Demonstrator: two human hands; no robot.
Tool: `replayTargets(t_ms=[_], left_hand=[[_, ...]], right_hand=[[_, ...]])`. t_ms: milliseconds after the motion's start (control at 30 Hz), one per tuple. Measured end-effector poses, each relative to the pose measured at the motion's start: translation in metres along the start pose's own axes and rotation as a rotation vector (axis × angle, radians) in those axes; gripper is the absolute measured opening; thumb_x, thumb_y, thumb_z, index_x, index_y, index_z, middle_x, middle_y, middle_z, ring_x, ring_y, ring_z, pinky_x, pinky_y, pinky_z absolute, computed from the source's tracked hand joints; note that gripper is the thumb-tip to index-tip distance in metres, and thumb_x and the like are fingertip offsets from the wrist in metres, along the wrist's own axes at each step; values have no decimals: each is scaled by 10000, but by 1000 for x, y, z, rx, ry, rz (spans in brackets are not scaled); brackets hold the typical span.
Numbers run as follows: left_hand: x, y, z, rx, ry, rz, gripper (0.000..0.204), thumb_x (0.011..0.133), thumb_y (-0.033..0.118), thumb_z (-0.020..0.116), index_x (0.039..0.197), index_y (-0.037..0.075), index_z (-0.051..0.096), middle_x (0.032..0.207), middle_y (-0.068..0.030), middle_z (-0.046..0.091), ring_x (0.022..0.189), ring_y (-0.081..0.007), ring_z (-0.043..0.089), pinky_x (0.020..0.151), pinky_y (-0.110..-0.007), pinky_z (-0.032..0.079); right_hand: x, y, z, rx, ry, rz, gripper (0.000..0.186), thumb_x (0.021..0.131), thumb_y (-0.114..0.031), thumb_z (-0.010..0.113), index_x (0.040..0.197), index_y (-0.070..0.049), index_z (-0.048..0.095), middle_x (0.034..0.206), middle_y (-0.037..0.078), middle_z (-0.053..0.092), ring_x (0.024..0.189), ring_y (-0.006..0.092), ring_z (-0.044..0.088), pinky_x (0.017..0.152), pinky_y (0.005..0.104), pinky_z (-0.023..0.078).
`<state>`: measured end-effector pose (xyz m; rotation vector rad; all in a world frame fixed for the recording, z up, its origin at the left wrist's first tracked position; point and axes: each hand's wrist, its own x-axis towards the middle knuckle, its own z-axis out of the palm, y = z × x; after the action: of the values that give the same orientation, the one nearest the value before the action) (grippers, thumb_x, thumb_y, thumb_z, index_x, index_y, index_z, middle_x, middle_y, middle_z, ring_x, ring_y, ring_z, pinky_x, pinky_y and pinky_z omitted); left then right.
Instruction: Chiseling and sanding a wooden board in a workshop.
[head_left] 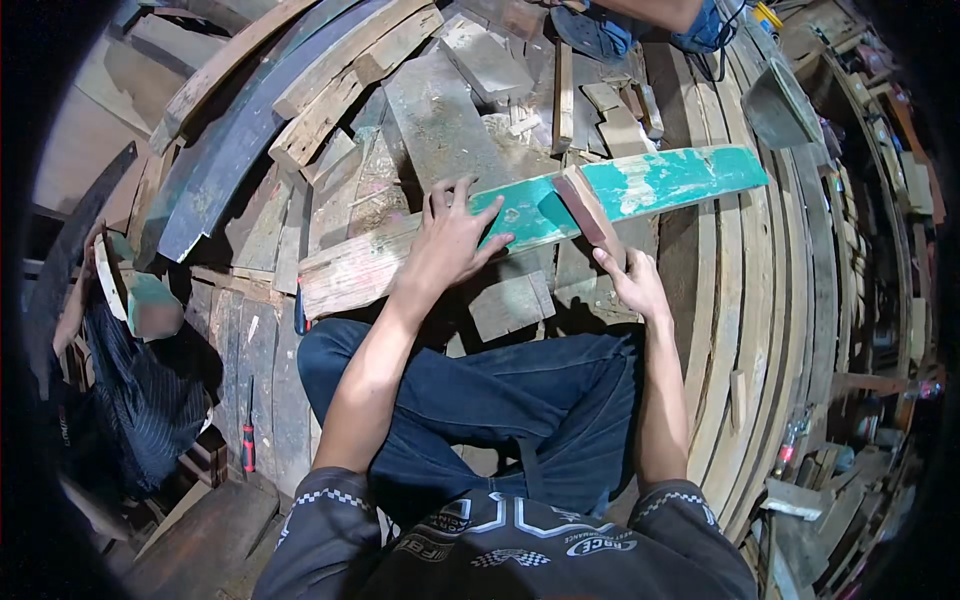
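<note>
Across in front of my crossed legs lies a long plank [640, 185] with worn green paint and a bare, pale left end. My left hand [450, 240] rests on it with fingers spread, touching its top near the middle. In my right hand [638, 285] is a narrow wooden block [588, 207] with a reddish-brown side. I grip its near end, and its far end lies over the plank's green part. Whether the block's underside touches the paint, I cannot tell. A tool handle [301, 309], blue and red, shows beside the plank's left end.
A screwdriver [248, 445] with a red-and-black handle lies on the boards at left. Beyond it sits another person [150, 370]. A third person's arm [655, 12] shows at the top. Long timbers [740, 300] run along my right; curved beams [235, 130] and offcuts [485, 60] lie ahead.
</note>
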<state>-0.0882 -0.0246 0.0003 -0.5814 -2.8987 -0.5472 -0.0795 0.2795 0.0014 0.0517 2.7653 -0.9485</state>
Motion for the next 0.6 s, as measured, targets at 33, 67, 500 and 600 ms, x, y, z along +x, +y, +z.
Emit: replayTargets(t_ms=[33, 67, 500, 600], left_hand=[[-1, 0, 1, -3, 13, -11, 529, 914, 487, 598, 1295, 121, 630, 1412, -240, 396, 1284, -423, 318, 1082, -544, 328], [-2, -1, 3, -3, 10, -11, 529, 914, 487, 598, 1295, 121, 630, 1412, -240, 396, 1284, -423, 318, 1082, -544, 328], [6, -3, 6, -31, 35, -12, 516, 908, 473, 609, 1316, 156, 608, 1414, -256, 382, 1273, -452, 329, 1042, -575, 373], [4, -5, 9, -30, 11, -53, 516, 908, 465, 611, 1339, 181, 589, 1418, -255, 373, 1272, -454, 335, 1033, -579, 389]], right_hand=[[-1, -2, -1, 2, 0, 3, 589, 880, -505, 644, 1074, 50, 681, 800, 261, 683, 816, 378, 700, 737, 450, 511], [-1, -4, -3, 1, -21, 7, 597, 880, -508, 641, 1078, 54, 679, 801, 262, 683, 816, 380, 700, 737, 451, 513], [4, -3, -3, 48, -23, 44, 521, 880, -481, 666, 943, 35, 708, 716, 205, 680, 700, 319, 690, 678, 423, 518], [5, 4, 4, 51, 40, -67, 552, 879, -501, 667, 913, 49, 704, 703, 226, 670, 700, 353, 685, 679, 440, 523]])
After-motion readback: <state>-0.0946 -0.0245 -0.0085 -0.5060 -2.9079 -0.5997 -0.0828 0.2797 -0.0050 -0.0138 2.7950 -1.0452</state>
